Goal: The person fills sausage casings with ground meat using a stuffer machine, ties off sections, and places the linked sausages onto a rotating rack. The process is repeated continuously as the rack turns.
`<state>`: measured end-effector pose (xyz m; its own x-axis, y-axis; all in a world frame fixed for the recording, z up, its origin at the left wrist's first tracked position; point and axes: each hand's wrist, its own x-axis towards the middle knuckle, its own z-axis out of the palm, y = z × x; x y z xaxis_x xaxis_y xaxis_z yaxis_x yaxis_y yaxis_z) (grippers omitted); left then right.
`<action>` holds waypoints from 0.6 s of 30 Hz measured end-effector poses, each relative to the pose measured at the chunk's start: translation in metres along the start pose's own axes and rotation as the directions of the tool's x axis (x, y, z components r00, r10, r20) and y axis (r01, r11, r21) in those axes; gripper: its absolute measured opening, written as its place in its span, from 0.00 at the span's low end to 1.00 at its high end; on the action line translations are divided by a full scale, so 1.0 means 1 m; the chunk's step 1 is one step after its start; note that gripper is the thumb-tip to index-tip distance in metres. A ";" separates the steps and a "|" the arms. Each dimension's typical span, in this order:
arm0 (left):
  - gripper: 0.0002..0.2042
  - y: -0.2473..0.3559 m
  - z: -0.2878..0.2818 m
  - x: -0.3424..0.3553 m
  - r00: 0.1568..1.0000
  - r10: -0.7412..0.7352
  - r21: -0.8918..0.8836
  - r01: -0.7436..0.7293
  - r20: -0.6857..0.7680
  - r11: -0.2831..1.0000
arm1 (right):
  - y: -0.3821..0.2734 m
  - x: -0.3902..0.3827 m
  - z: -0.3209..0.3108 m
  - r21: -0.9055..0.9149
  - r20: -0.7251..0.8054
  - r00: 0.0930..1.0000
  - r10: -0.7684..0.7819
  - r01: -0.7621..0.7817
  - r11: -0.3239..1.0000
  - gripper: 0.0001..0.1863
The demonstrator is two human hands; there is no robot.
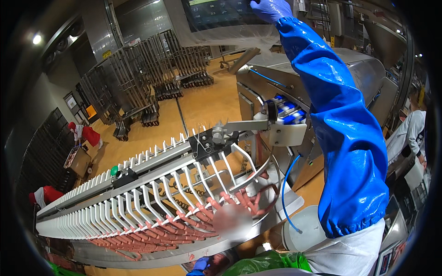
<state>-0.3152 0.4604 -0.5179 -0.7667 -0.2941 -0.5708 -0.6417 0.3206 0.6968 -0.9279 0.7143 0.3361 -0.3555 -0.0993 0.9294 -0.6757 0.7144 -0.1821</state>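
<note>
My right hand [271, 9], in a blue glove with a long blue sleeve, is raised to a dark control screen [221, 14] wrapped in clear plastic. One digit stretches toward the screen's right edge; the top of the picture cuts off the other fingers. Low in the view, my left hand [201, 263], also blue-gloved, shows only in part beneath the rail, its fingers unclear. Between them runs a long conveyor with white hooks [159, 200], on which strings of pink sausage links [147, 234] hang. A blurred, round pale patch [232, 221] covers some links near the hooks' right end.
A steel machine [267, 78] with a blue-and-white moving part [290, 110] stands at right. Below it are a blue hose [286, 184] and a whitish tub [306, 227]. Metal racks [138, 73] stand behind. Two people in red and white [90, 135] are at left; another [410, 129] is at right.
</note>
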 end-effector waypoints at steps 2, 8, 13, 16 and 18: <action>0.14 0.000 0.004 0.005 0.999 -0.045 0.000 0.045 -0.007 0.999 | -0.010 0.002 -0.007 -0.022 0.021 0.999 0.027 -0.027 0.999 0.27; 0.13 -0.024 0.008 -0.008 0.997 -0.054 0.098 0.060 -0.063 0.993 | -0.014 -0.003 0.008 -0.015 -0.040 0.998 0.042 -0.042 0.999 0.26; 0.12 -0.040 0.018 0.001 0.955 0.287 0.689 -0.255 0.072 0.678 | -0.011 -0.008 0.002 -0.031 0.019 1.000 0.022 -0.021 0.999 0.24; 0.11 -0.035 0.022 0.020 0.986 -0.163 -0.078 0.160 -0.029 0.984 | 0.025 -0.040 0.007 0.157 -0.105 0.986 -0.129 0.145 0.977 0.22; 0.12 -0.015 0.024 0.011 0.964 -0.265 -0.336 0.260 0.035 0.905 | 0.035 -0.105 0.021 0.341 0.155 0.983 -0.094 0.036 0.939 0.18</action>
<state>-0.3140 0.4744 -0.5450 -0.5699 -0.3370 -0.7494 -0.7731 -0.0893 0.6280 -0.9276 0.7353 0.2259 -0.3859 -0.2722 0.8815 -0.8677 0.4316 -0.2466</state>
